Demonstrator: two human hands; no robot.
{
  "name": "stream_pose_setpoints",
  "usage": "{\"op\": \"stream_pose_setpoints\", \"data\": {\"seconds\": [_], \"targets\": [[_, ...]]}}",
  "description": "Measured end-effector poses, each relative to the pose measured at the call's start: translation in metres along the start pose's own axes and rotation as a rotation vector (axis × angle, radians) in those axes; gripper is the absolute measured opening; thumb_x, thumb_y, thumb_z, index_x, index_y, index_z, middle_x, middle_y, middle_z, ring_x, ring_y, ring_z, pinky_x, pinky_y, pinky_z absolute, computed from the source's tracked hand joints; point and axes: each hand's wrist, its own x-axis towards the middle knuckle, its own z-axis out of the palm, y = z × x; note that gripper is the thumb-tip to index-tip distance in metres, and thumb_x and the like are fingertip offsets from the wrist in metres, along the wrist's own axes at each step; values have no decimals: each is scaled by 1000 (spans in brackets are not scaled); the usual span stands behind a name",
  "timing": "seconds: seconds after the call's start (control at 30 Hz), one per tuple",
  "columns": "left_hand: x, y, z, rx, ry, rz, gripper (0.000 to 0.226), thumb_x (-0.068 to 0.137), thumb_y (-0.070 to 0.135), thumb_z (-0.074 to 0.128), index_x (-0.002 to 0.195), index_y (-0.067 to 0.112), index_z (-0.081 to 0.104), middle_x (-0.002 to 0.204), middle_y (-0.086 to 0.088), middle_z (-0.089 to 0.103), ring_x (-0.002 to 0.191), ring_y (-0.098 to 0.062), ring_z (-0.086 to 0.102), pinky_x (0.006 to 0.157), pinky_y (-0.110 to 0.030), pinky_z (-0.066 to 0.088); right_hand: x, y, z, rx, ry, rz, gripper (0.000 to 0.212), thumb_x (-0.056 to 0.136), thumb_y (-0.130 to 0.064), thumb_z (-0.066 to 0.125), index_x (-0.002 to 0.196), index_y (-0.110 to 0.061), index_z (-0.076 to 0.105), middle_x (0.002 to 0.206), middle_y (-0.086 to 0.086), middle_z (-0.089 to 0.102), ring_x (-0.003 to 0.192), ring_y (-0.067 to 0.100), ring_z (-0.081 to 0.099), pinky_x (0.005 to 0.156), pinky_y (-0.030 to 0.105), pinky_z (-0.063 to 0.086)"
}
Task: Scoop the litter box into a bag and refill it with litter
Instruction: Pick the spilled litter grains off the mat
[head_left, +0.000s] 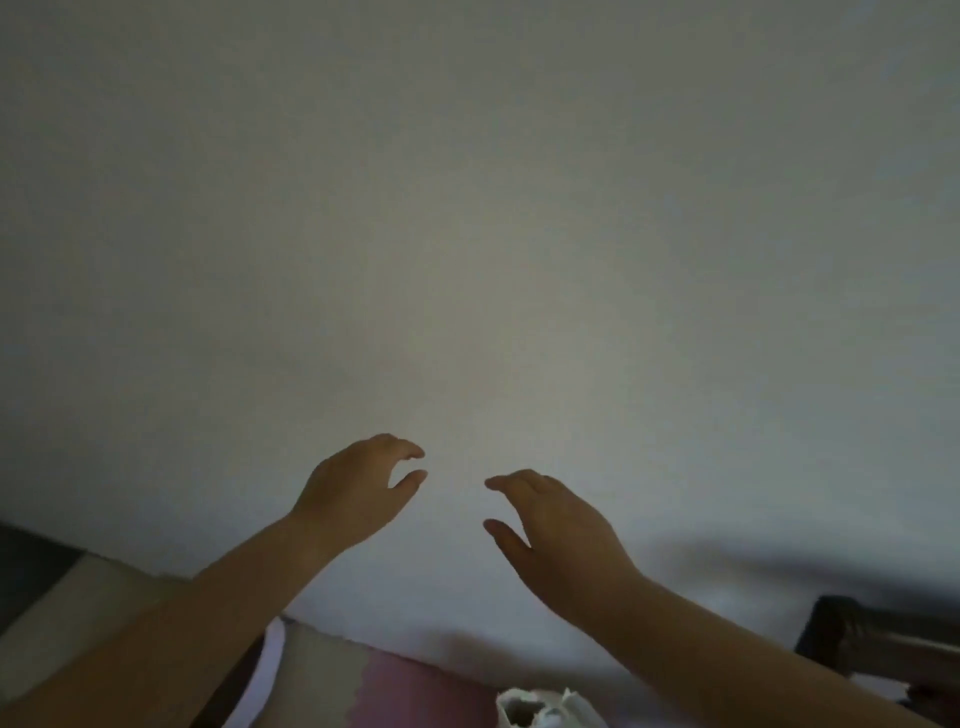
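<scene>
1. At the bottom edge, under my right forearm, the crumpled top of what looks like a white bag (540, 709) pokes up beside a pink floor mat (415, 691).
2. My left grip (358, 493) and right grip (561, 535) hang in the air side by side, apart, holding nothing. Their fingers are loosely curled, thumbs spread away.
3. At the right stands dark furniture (857, 639), too blurred to tell more.
4. Behind everything is a plain pale wall (467, 208).

Beige floor mat (322, 670), pink mat (415, 691) touching it, crumpled white bag (545, 709) at near edge, dark blurred object (872, 639) at right.
</scene>
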Motion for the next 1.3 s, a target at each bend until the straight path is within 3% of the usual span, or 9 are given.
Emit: {"op": "stream_pose_setpoints", "data": {"seconds": [0.2,0.3,0.5,0.73,0.93,1.3], "targets": [[-46,6,-190,193,180,45,52,95,52,39,143,31,37,148,10,38,135,-11,35,110,-33,32,57,-115,-101,-60,199,-170,51,98,-48,38,143,-26,35,143,-10,43,130,9,41,104,25,35],[-91,-12,-248,269,218,-14,58,96,55,33,149,31,25,155,10,25,141,-10,23,114,-32,24,75,-178,-122,-34,219,-228,54,98,-48,40,145,-23,33,147,-7,39,134,11,38,106,25,31],[-187,-84,-325,331,259,-208,61,97,55,30,151,28,21,157,8,19,143,-11,18,115,-32,18,104,-314,-114,28,174,-355,58,97,-47,42,148,-20,29,151,-3,35,137,14,35,109,29,28],[-297,-198,-354,371,207,-487,67,95,59,25,152,25,13,159,3,12,145,-15,14,118,-38,15,119,-454,-38,130,7,-492,61,98,-46,41,150,-18,25,154,-1,29,140,16,29,110,30,25],[-359,-255,-364,442,233,-637,66,98,54,28,152,19,16,158,-3,16,144,-19,15,116,-39,18,129,-551,22,149,-69,-644,63,98,-46,40,150,-16,23,155,0,27,141,17,27,113,31,23],[-350,-342,-374,485,282,-782,64,97,54,30,151,20,20,158,-2,19,143,-18,20,114,-39,23,214,-622,73,57,-125,-868,65,99,-46,38,152,-15,17,158,3,21,143,19,22,115,32,19]]}}
